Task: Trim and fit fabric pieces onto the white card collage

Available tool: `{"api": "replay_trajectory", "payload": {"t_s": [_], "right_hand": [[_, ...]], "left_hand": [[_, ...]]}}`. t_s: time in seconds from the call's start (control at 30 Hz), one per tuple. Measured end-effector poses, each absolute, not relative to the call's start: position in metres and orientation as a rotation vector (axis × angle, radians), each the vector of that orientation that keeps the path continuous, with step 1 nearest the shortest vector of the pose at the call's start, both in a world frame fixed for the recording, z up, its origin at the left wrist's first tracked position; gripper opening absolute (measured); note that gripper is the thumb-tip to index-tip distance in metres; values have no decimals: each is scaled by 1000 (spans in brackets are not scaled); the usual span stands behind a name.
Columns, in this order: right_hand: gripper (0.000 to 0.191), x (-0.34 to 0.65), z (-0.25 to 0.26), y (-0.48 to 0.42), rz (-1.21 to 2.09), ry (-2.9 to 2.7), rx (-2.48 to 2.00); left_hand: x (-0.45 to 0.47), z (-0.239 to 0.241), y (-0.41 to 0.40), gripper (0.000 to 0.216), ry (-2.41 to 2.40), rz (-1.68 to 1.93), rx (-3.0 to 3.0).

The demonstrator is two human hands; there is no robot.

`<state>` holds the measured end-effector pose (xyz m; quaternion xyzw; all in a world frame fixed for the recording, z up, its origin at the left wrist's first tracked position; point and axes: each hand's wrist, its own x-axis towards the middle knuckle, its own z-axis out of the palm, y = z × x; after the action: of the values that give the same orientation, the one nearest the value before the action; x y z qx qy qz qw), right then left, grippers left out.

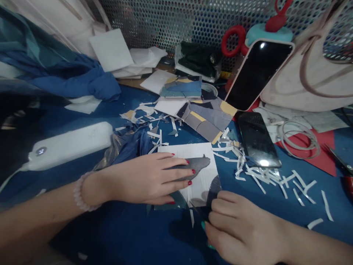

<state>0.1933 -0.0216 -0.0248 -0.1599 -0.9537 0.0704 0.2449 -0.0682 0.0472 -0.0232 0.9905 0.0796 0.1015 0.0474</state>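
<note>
My left hand [154, 176] lies flat with its fingers spread. It presses a dark grey cut piece [202, 163] against a white square card [182, 150]. A second dark piece [215, 184] covers the card's lower right corner, and a dark green scrap [179, 200] shows at its lower edge. Beside that corner my right hand [234, 224] is closed around a teal-handled tool [204, 225]. A thin, dim tip seems to point from it toward the card's lower edge. Most of the tool is hidden by my fingers, so its kind is unclear.
Patchwork cards [208, 117] lie behind the white card. White paper strips [259, 180] litter the blue table [132, 235]. A dark phone [257, 140] lies to the right, and another phone [259, 73] leans upright behind it. A white device [71, 145] with a cord lies left; scissors [343, 162] sit far right.
</note>
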Motion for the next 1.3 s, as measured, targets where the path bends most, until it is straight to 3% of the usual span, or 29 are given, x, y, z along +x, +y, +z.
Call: {"api": "replay_trajectory", "payload": {"t_s": [0.37, 0.57, 0.83, 1.3], "right_hand": [[36, 192, -24, -22, 329, -2577, -336], [29, 192, -24, -24, 212, -2581, -405], [34, 188, -23, -16, 94, -2559, -509], [37, 188, -24, -15, 117, -2564, -549]], "left_hand": [[-69, -23, 46, 34, 254, 285, 3014], [-69, -24, 46, 34, 254, 274, 3025], [-67, -24, 47, 34, 244, 315, 3036], [-67, -22, 47, 33, 247, 279, 3040]]}}
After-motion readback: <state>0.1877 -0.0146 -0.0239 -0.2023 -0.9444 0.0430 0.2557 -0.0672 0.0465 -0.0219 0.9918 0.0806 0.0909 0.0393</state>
